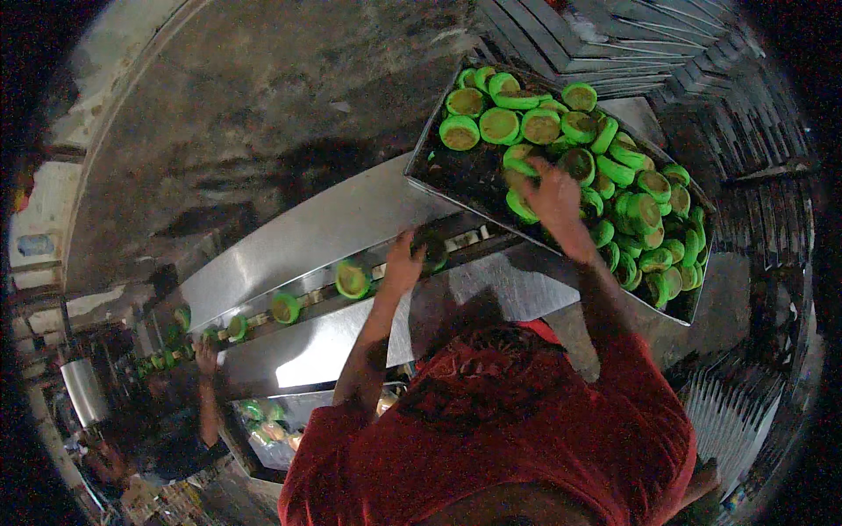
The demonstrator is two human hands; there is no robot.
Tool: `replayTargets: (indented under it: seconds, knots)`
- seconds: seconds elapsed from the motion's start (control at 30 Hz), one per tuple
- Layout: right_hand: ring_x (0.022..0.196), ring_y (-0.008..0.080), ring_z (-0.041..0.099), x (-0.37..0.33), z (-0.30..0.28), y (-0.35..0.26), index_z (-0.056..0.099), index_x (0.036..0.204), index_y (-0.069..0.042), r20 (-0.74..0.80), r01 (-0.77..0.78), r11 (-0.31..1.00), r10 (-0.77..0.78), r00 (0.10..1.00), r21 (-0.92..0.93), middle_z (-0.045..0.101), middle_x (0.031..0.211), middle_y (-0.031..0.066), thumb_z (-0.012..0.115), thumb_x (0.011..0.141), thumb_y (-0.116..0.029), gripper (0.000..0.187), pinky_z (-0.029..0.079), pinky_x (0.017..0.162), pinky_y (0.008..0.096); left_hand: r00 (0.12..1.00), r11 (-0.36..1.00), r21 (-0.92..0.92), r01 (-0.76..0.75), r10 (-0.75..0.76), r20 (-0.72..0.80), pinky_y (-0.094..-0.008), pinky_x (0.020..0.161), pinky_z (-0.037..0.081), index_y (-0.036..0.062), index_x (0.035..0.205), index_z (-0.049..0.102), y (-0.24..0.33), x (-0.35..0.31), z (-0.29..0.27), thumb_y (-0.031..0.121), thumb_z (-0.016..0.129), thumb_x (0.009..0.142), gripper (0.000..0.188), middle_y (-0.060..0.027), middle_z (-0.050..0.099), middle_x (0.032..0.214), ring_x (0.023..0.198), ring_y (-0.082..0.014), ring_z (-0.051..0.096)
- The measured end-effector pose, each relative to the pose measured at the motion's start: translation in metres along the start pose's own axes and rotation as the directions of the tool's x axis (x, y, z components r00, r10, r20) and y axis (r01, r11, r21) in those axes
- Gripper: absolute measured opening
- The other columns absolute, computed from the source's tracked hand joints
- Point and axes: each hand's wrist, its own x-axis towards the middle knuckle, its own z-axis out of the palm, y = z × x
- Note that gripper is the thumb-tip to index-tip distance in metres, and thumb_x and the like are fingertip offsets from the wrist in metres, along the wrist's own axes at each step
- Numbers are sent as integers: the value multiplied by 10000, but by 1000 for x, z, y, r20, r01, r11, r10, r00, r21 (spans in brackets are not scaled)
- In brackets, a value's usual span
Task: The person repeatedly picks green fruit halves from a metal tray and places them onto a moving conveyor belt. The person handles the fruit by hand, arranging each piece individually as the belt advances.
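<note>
A large metal tray (456,180) on the right holds several round green cups with brownish filling (500,125). My right hand (554,200) reaches into the pile, its fingers curled over a green cup (519,165) near the tray's middle. My left hand (402,265) is down at a narrow metal channel (307,302) that runs diagonally to the lower left. It grips a green cup (435,252) at the channel's upper end. More green cups (353,279) sit spaced along the channel further down.
Sloped steel plates (289,241) flank the channel. Another person's hand (207,356) works at the channel's lower left end, near a bin of green cups (263,421). Stacked metal trays (614,44) stand behind and right of the full tray.
</note>
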Motion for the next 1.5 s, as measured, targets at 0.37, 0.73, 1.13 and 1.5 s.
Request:
replayTargets:
  seconds: [0.37, 0.73, 1.13, 1.5]
  knots:
    - [798, 369, 664, -115, 117, -25, 657, 1145, -168, 383, 335, 893, -435, 815, 301, 689, 877, 135, 642, 824, -280, 341, 534, 727, 471, 854, 921, 84, -381, 385, -349, -444, 976, 458, 36, 1195, 618, 130, 154, 14, 80, 703, 803, 404, -191, 568, 1236, 1094, -388, 561]
    - [1097, 397, 566, 6, 22, 97, 437, 1386, -120, -198, -69, 885, -27, 980, -460, 510, 1308, 244, 694, 822, -369, 668, 424, 899, 605, 919, 946, 118, -302, 321, -227, -476, 953, 460, 26, 1230, 533, 137, 176, 24, 136, 717, 828, 455, -204, 557, 1194, 1100, -415, 548]
    - [1159, 290, 580, 24, 32, 98, 549, 1292, -24, -111, 109, 850, -60, 992, 515, 614, 1247, 164, 732, 812, -127, 524, 436, 994, 361, 936, 951, 144, -273, 297, -188, -523, 1060, 348, 86, 1125, 689, 123, 25, 27, 421, 666, 855, 430, -101, 642, 1138, 1199, -328, 516]
    - [1241, 379, 450, -34, 15, 97, 647, 1116, -73, -41, -71, 987, 66, 997, -143, 525, 1306, 152, 730, 792, -311, 411, 358, 999, 627, 990, 934, -354, -42, 88, 114, -434, 910, 480, 25, 1175, 530, 179, 125, 75, 239, 767, 805, 489, -204, 624, 1091, 1043, -369, 604]
